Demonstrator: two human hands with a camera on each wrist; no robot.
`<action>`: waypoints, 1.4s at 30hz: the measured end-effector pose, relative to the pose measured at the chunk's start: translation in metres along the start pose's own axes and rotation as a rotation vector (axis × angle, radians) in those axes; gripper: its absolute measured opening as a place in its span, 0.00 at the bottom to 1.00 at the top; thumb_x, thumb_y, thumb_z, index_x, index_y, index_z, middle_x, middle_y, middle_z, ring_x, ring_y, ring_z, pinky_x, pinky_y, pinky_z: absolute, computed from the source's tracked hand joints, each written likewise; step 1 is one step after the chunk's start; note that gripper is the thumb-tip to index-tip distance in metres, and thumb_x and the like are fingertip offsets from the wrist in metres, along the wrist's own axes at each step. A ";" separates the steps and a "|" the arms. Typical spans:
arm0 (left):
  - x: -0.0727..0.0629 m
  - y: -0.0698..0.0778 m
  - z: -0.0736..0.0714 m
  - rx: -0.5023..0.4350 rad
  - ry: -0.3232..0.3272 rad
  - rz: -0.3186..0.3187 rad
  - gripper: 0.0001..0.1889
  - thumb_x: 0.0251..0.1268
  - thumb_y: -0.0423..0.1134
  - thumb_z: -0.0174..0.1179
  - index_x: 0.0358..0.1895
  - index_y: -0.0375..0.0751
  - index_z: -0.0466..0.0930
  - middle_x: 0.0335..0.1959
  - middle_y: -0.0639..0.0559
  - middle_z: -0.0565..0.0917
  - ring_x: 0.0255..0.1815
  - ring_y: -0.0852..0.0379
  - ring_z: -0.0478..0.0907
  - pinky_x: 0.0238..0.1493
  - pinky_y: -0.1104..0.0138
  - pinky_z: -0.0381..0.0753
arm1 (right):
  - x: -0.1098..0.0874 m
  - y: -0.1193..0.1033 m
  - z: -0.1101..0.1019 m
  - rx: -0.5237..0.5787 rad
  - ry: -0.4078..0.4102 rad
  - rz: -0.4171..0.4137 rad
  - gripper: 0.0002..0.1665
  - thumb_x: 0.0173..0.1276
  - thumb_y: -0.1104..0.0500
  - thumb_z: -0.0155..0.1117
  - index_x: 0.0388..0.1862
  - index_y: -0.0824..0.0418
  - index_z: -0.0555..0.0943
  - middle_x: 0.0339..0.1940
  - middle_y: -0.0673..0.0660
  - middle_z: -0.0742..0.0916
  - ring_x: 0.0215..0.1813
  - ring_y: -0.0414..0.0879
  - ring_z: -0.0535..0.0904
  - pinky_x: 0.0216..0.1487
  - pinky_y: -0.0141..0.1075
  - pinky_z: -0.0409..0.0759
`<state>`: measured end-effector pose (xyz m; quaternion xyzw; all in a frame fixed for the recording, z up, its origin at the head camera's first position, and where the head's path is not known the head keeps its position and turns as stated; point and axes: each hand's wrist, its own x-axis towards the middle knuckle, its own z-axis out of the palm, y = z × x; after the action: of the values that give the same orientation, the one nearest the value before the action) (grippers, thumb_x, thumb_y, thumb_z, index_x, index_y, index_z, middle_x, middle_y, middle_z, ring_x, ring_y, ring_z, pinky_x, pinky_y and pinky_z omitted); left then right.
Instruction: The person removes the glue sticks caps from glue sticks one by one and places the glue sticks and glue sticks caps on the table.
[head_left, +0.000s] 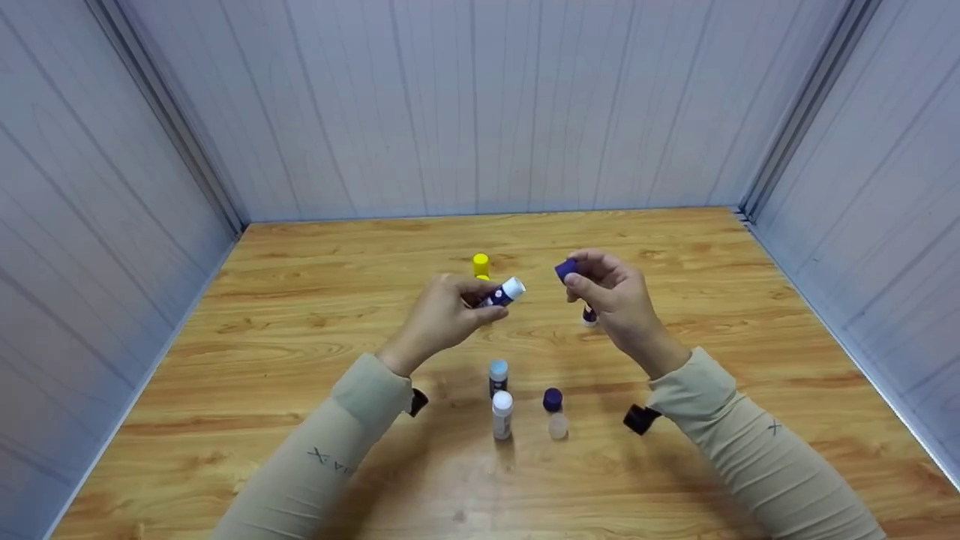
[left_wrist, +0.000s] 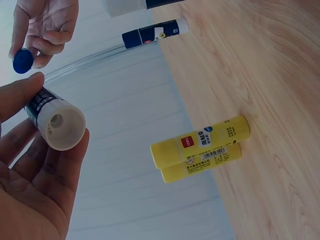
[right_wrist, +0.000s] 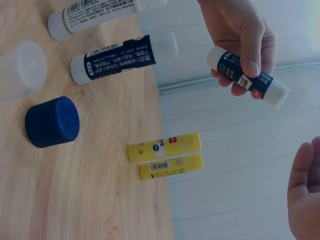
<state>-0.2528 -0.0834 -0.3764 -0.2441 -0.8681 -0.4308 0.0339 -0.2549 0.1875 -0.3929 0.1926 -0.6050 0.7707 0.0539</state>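
In front of me my left hand grips a glue stick with a navy label. It tilts in the air, its white end toward the right; in the left wrist view that end shows a round recess. My right hand pinches a dark blue cap between thumb and fingers, apart from the glue stick and to its right. Under the right hand stands another navy glue stick, its blue top seen in the left wrist view. Two yellow glue sticks stand side by side behind the left hand.
Nearer me, a navy-labelled glue stick and a white one stand one before the other. To their right sit a dark blue cap and a translucent cap. Pale panel walls border the wooden table.
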 end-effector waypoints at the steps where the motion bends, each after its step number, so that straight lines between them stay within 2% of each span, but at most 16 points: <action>1: 0.000 0.000 0.000 -0.001 -0.004 0.001 0.16 0.70 0.39 0.76 0.56 0.36 0.92 0.46 0.43 0.94 0.39 0.56 0.88 0.40 0.65 0.90 | 0.000 0.000 0.000 0.001 -0.001 -0.002 0.12 0.75 0.71 0.70 0.53 0.60 0.86 0.41 0.56 0.87 0.38 0.44 0.83 0.42 0.32 0.86; 7: 0.000 -0.002 0.000 -0.004 0.005 -0.007 0.15 0.70 0.38 0.76 0.56 0.38 0.92 0.46 0.45 0.94 0.38 0.57 0.88 0.40 0.65 0.89 | 0.000 0.004 -0.001 -0.006 -0.002 -0.003 0.13 0.72 0.72 0.72 0.52 0.64 0.86 0.41 0.57 0.87 0.38 0.44 0.83 0.41 0.32 0.87; 15: 0.000 -0.004 0.002 -0.080 0.043 -0.051 0.13 0.73 0.37 0.74 0.55 0.38 0.90 0.49 0.46 0.92 0.43 0.53 0.87 0.46 0.61 0.90 | -0.003 0.005 -0.002 -0.239 -0.061 -0.022 0.16 0.71 0.75 0.71 0.56 0.74 0.84 0.44 0.54 0.90 0.41 0.43 0.86 0.44 0.31 0.88; 21: -0.001 -0.009 0.002 -0.149 0.080 -0.023 0.14 0.74 0.36 0.73 0.57 0.38 0.88 0.50 0.45 0.92 0.47 0.52 0.88 0.51 0.58 0.90 | -0.006 0.010 -0.004 -0.355 -0.164 -0.032 0.17 0.71 0.73 0.74 0.56 0.77 0.83 0.44 0.50 0.91 0.45 0.41 0.88 0.47 0.30 0.89; 31: -0.002 -0.012 0.002 -0.198 0.111 -0.004 0.12 0.73 0.33 0.73 0.56 0.38 0.87 0.48 0.46 0.91 0.47 0.52 0.88 0.56 0.53 0.90 | -0.009 0.019 -0.010 -0.534 -0.324 -0.011 0.17 0.70 0.69 0.76 0.56 0.73 0.86 0.47 0.68 0.91 0.43 0.39 0.86 0.44 0.29 0.86; 37: -0.003 -0.015 0.003 -0.213 0.108 0.009 0.12 0.72 0.33 0.73 0.55 0.37 0.86 0.49 0.45 0.91 0.47 0.52 0.89 0.53 0.57 0.91 | -0.011 0.026 -0.012 -0.671 -0.416 -0.006 0.16 0.70 0.67 0.78 0.55 0.68 0.89 0.47 0.63 0.93 0.43 0.40 0.86 0.46 0.32 0.86; 42: -0.004 -0.016 0.003 -0.224 0.104 -0.009 0.12 0.72 0.33 0.73 0.55 0.38 0.85 0.49 0.45 0.91 0.47 0.52 0.88 0.52 0.58 0.90 | -0.011 0.031 -0.015 -0.753 -0.488 -0.031 0.15 0.69 0.65 0.79 0.54 0.64 0.90 0.46 0.59 0.94 0.42 0.44 0.87 0.47 0.34 0.87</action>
<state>-0.2559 -0.0911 -0.3914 -0.2199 -0.8128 -0.5373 0.0493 -0.2578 0.1952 -0.4281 0.3448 -0.8355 0.4276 -0.0127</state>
